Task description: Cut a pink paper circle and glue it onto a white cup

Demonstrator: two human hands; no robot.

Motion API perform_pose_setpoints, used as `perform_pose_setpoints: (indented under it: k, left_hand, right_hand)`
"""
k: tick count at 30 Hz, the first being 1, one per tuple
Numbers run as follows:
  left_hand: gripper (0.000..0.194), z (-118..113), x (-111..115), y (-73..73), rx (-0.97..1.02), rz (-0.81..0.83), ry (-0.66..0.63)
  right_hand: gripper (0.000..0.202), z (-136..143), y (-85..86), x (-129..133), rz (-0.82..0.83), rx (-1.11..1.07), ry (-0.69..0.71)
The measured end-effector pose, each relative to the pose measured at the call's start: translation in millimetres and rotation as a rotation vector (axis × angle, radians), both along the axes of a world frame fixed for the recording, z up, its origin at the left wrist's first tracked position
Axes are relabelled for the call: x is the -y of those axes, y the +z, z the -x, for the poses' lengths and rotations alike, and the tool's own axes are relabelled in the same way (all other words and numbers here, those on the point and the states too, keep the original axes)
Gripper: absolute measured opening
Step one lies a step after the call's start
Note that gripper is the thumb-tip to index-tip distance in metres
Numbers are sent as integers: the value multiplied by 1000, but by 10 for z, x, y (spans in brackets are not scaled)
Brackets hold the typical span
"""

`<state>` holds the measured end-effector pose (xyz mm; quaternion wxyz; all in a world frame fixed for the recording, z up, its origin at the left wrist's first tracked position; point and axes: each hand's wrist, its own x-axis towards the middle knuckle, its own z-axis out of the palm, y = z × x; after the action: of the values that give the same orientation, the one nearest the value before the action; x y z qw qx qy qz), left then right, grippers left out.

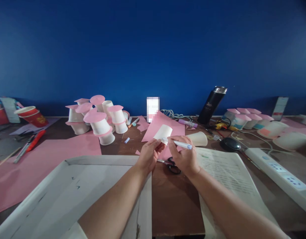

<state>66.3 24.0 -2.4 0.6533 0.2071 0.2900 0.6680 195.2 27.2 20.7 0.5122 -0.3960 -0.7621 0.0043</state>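
My left hand (150, 153) pinches the lower edge of a small curved piece of white paper or card (163, 132). Between the fingers of my right hand (184, 156) is a white marker (180, 143) with a pale purple end, its other end close to the white piece. Whether the tip touches is too small to tell. Pink paper (176, 127) lies beneath and behind both hands. Black-handled scissors (174, 167) rest under my right hand, partly hidden. Just behind that hand a white paper cup (199, 138) lies on its side.
White paper cups with pink tops (95, 122) stand stacked to the left. A white box lid (93, 199) and a printed sheet (222, 176) flank the hands. A black flask (211, 106), a mouse (230, 144) and a power strip (277, 176) are right. A red-handled cutter (30, 144) lies left.
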Motion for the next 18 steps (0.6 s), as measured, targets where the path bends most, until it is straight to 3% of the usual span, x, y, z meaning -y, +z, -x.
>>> perform_pose_setpoints:
  k: [12,18]
  left_hand:
    - [10,-1,7,6,-6,-4,5]
    - [6,19,6,53,51,65,79]
  right_hand:
    - [11,1,10,28,-3,-56,-1]
    - [27,-8,-9,-22,279,-430,60]
